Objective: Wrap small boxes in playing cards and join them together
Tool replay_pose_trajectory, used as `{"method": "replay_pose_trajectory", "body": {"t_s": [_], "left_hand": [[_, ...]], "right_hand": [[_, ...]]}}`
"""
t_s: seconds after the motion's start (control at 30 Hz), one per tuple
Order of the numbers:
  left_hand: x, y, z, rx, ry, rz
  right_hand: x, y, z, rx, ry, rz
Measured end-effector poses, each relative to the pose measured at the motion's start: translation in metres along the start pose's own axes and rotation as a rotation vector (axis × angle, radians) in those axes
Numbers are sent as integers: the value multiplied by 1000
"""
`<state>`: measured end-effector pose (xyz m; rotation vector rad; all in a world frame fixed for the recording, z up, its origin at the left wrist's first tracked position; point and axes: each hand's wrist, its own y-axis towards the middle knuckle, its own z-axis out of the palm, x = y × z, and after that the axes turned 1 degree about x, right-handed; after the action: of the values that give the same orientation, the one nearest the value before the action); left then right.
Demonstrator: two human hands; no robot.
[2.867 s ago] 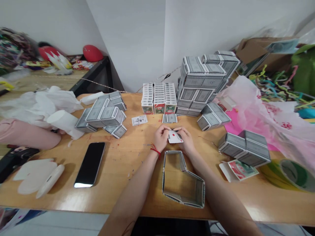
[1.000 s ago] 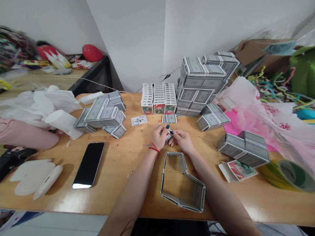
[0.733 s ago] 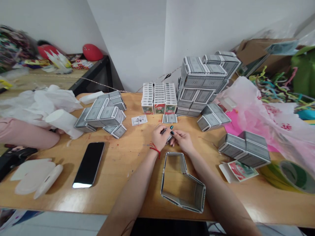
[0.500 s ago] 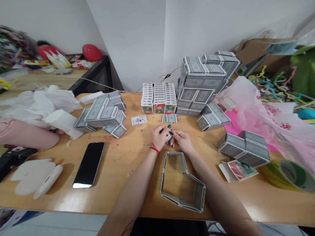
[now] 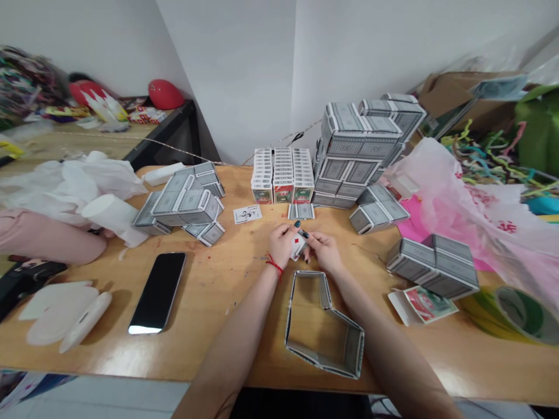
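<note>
Left hand and right hand are pinching a folded playing card above the worktop. Judged light, thin, easily creased; edges are offering best purchase.

left hand: fingers curled, pinched shut | right hand: fingers curled, fingertips met with left | forearms converged

A glossy wooden table stands against plain white walls that meet in a corner, beside a second wooden table with a dark edge at the left.
</note>
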<state>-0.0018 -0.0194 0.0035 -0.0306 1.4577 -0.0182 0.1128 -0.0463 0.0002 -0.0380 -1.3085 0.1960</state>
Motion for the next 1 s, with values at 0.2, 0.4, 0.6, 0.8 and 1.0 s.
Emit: {"method": "replay_pose_trajectory", "body": {"t_s": [0.2, 0.4, 0.6, 0.8, 1.0], "left_hand": [[-1, -1, -6, 67, 424, 286], [3, -3, -5, 113, 662, 372], [3, -3, -5, 106, 719, 439], [0, -4, -4, 99, 701, 430], [0, -3, -5, 102, 653, 385]], "right_hand": [[6, 0, 0, 10, 5, 31], [10, -3, 5, -82, -34, 19], [8, -2, 7, -130, -44, 28], [6, -2, 7, -160, -23, 46], [3, 0, 1, -82, 10, 66]]}}
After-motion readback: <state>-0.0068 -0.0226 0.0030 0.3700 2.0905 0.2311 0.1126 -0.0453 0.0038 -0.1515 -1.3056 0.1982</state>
